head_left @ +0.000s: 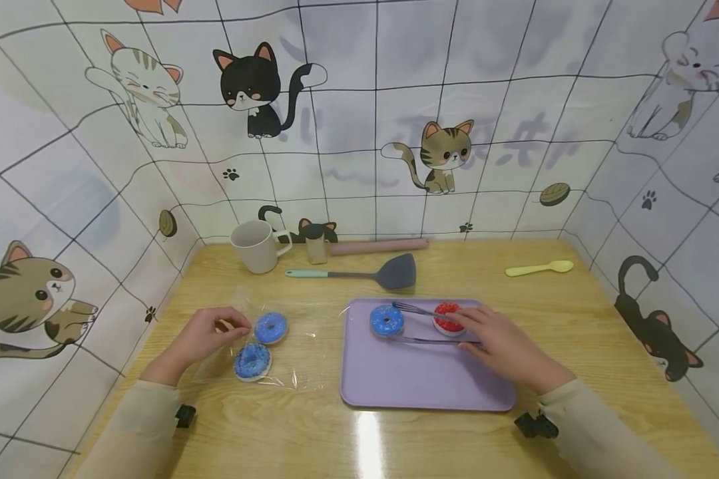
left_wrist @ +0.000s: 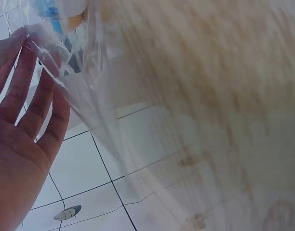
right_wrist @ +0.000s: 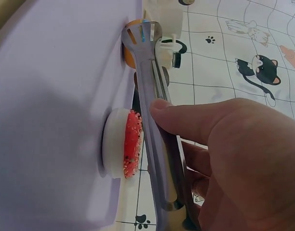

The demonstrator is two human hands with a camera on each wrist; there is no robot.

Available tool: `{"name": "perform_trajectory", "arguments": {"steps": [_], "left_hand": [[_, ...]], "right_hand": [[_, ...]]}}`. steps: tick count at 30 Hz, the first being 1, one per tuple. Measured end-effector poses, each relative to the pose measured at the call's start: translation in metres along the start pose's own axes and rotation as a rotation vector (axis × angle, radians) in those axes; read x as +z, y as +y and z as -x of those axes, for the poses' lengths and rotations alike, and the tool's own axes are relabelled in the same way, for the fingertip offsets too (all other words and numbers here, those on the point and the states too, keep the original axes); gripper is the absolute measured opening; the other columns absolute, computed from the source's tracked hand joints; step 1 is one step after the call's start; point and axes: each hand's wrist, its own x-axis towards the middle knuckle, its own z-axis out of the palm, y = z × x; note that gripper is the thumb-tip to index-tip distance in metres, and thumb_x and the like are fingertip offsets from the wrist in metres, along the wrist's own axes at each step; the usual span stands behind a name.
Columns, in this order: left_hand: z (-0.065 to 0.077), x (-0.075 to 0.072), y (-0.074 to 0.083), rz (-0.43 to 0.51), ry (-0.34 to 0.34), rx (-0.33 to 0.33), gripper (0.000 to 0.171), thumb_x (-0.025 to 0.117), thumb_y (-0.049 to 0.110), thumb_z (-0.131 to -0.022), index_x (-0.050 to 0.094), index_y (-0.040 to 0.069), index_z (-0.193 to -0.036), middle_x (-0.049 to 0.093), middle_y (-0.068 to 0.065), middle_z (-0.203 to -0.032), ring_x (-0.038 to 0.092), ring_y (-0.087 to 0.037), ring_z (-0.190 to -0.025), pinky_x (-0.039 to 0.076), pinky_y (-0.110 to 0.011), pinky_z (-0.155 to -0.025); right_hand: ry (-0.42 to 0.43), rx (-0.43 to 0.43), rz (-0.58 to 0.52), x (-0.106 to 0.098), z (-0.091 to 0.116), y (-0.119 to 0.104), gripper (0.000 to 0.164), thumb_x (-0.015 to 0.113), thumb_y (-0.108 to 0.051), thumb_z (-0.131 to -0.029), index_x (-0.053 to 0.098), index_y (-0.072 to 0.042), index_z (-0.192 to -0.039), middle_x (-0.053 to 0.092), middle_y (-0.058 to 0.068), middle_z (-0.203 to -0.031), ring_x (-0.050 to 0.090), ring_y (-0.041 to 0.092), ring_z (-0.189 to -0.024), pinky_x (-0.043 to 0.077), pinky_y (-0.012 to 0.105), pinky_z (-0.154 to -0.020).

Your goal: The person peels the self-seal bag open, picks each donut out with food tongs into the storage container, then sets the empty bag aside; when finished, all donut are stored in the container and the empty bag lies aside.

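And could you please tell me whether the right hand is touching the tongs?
Touching: the right wrist view shows the right hand with its thumb lying directly on the metal of the tongs, no gap between them.

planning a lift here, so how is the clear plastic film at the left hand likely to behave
The clear, crinkled plastic film is probably floppy: it creases into folds where the left hand pinches it. It is likely light, looking thin and showing the pale wood-grain table through it. Its glossy glints suggest it may slide easily.
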Motion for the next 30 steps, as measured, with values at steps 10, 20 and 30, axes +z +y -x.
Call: {"name": "perform_trajectory", "arguments": {"steps": [10, 20, 30], "left_hand": [[0.003, -0.002, 0.000, -0.011, 0.011, 0.016, 0.005, 0.076, 0.025, -0.096, 0.078, 0.020, -0.096, 0.074, 0.010, -0.093, 0.065, -0.003, -0.086, 0.056, -0.027, -0.075], [0.001, 0.000, 0.000, -0.002, 0.009, 0.011, 0.007, 0.075, 0.026, -0.096, 0.079, 0.020, -0.096, 0.073, 0.011, -0.093, 0.065, -0.003, -0.086, 0.056, -0.027, -0.075], [0.003, 0.000, 0.005, 0.018, 0.021, 0.016, 0.004, 0.075, 0.020, -0.096, 0.079, 0.019, -0.095, 0.074, 0.007, -0.092, 0.065, -0.004, -0.085, 0.056, -0.027, -0.074]], "right_hand": [[-0.004, 0.058, -0.040, 0.001, 0.003, -0.008, 0.066, 0.082, -0.024, -0.089, 0.056, -0.010, -0.148, 0.061, 0.016, -0.145, 0.049, 0.051, -0.137, 0.041, 0.068, -0.109], [0.111, -0.022, -0.064, 0.008, -0.001, -0.021, 0.065, 0.083, -0.023, -0.088, 0.057, -0.017, -0.147, 0.063, 0.006, -0.141, 0.056, 0.029, -0.125, 0.049, 0.054, -0.103], [0.140, -0.114, -0.038, 0.016, -0.013, -0.040, 0.056, 0.082, -0.022, -0.089, 0.063, -0.017, -0.142, 0.068, 0.003, -0.134, 0.061, 0.028, -0.124, 0.050, 0.052, -0.103]]}}
